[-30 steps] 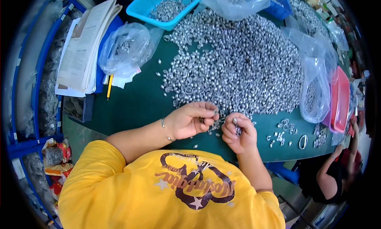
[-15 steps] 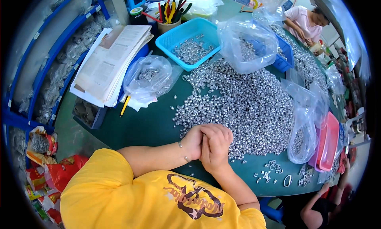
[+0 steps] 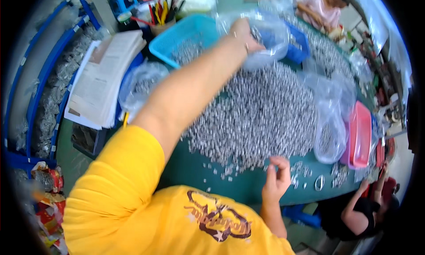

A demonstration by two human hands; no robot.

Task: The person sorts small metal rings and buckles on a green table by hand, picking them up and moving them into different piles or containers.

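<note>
A wide pile of small silver metal pieces [image 3: 261, 109], many ring-shaped, covers the middle of the green table. My left arm stretches across it, and my left hand [image 3: 247, 36] is at a clear plastic bag [image 3: 274, 49] behind the pile. That hand is bent and blurred. Silver pieces show beside its fingers, but whether they are in its grasp or in the bag I cannot tell. By the pile's near right edge, my right hand [image 3: 276, 180] is raised, its thumb and forefinger curved and apart with nothing visible between them.
A turquoise basket [image 3: 161, 45] holding silver pieces stands far left, near stacked papers [image 3: 104, 78] and a tool pot [image 3: 163, 27]. To the right are another clear bag [image 3: 330, 140] and a pink tray [image 3: 361, 135]. Two other people [image 3: 316, 9] work nearby.
My hands were clasped together at the pile's near edge. They have parted: the left has reached far forward to the plastic bag, the right has moved rightward. The whole view has shifted slightly.
</note>
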